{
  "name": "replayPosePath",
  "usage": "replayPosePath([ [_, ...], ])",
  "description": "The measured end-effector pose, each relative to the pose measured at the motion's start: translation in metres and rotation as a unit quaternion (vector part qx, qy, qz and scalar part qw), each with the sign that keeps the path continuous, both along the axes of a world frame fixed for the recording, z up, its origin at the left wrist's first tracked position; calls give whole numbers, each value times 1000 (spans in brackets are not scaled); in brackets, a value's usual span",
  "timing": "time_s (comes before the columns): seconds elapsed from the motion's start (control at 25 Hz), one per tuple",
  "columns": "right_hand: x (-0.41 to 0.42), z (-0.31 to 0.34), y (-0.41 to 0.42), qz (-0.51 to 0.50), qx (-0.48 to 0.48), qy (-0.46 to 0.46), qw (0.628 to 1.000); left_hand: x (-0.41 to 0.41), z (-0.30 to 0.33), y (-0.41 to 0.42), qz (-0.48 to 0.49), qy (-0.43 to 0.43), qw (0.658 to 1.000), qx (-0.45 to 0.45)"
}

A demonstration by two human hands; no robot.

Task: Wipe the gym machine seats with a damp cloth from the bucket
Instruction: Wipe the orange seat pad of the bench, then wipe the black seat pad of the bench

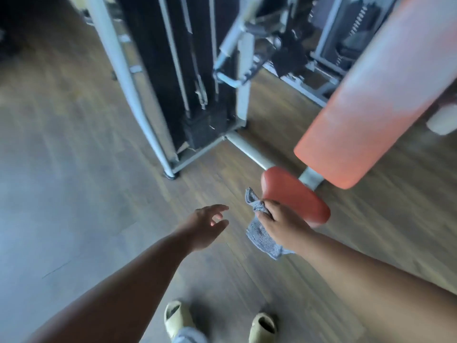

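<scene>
Two slippers (217, 326), two hands (279, 222), one cloth (261, 233), one red seat (296, 196).

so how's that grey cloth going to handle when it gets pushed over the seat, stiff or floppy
Probably floppy: the grey cloth droops below the right hand and bunches where the fingers pinch it. It looks light, since one hand carries it with ease. On the smooth red seat it would likely slide and crumple unless pressed flat.
</scene>
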State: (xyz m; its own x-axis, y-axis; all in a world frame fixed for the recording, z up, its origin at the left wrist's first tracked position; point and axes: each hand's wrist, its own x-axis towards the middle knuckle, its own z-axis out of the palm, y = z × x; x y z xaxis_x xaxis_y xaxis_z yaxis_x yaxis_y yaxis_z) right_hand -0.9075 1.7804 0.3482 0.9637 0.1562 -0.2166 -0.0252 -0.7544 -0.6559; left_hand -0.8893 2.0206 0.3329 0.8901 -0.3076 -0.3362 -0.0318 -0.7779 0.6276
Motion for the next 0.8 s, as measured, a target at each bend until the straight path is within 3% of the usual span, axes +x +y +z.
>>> replayPosePath([
  [0.2,7,72,125,134,-64,-68,987,-47,86,152,26,-115,980,163],
  [0.4,8,109,300,230,-98,-139,958,-110,130,349,97,-139,953,250],
  [0.6,7,128,461,277,-91,-191,937,-152,155,511,154,-144,932,295],
  [0.8,55,129,570,296,-55,-210,930,-102,152,595,164,-144,935,279],
])
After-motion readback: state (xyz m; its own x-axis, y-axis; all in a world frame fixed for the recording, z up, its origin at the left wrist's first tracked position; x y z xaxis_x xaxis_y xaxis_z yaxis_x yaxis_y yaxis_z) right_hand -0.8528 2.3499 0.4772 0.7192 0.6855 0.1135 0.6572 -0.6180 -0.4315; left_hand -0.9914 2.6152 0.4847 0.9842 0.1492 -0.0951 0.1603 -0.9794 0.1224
